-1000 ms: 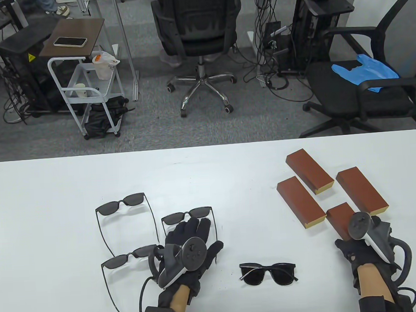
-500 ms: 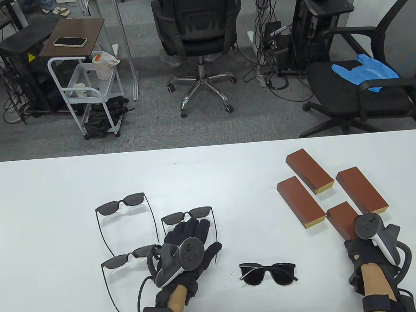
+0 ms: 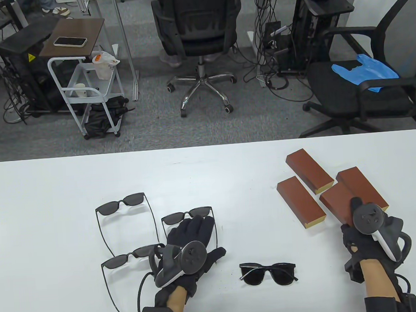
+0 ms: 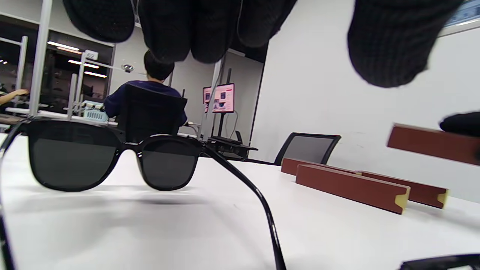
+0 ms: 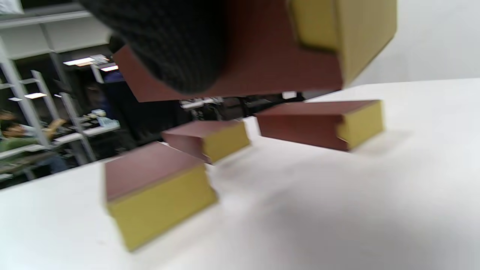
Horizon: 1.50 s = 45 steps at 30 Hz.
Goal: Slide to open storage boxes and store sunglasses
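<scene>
My right hand [image 3: 355, 224] grips a brown storage box [image 3: 337, 201] by its near end and holds it off the table; the right wrist view shows the held box [image 5: 300, 63] overhead with its yellow end. Three more brown boxes [image 3: 309, 171] [image 3: 300, 202] [image 3: 363, 188] lie flat on the right. My left hand [image 3: 193, 234] rests flat with straight fingers between the arms of an unfolded pair of sunglasses [image 3: 187, 216], holding nothing. In the left wrist view those sunglasses [image 4: 112, 161] stand just ahead of my fingertips [image 4: 210, 30].
Two other unfolded sunglasses [image 3: 121, 204] [image 3: 129, 256] lie left of my left hand. A folded pair [image 3: 268, 273] sits near the front middle. The white table [image 3: 55, 193] ends at its far edge, with office chairs and a cart beyond.
My right hand has picked up the nearest box and carried it up and away, over the gap between the other boxes. My left hand crept slightly forward.
</scene>
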Tool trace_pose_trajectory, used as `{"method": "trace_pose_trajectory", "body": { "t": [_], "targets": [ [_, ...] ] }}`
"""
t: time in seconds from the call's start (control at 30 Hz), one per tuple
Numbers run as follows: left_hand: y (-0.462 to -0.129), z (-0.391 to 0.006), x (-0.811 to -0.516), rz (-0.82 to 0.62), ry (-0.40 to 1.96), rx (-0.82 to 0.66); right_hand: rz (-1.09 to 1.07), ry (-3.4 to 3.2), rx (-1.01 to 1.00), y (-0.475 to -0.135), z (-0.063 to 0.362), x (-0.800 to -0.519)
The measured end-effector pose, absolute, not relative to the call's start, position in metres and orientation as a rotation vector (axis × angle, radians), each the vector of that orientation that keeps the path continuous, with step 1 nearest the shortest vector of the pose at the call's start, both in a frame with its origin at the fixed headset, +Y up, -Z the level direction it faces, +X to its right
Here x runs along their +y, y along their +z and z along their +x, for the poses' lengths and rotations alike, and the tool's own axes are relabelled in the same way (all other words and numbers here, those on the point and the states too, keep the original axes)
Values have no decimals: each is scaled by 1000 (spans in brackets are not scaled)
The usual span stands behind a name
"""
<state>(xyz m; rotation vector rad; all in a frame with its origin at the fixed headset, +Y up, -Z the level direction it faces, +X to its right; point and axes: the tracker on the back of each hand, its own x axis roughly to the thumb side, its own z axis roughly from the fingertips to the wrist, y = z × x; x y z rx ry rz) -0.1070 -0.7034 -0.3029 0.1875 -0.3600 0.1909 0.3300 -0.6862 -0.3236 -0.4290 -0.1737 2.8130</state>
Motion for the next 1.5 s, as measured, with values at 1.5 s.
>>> {"method": "trace_pose_trajectory", "body": {
  "t": [1.5],
  "targets": [
    [-301,-83,-671,-45,555,-644,848,2590,20,-295,179,-644]
  ]
}}
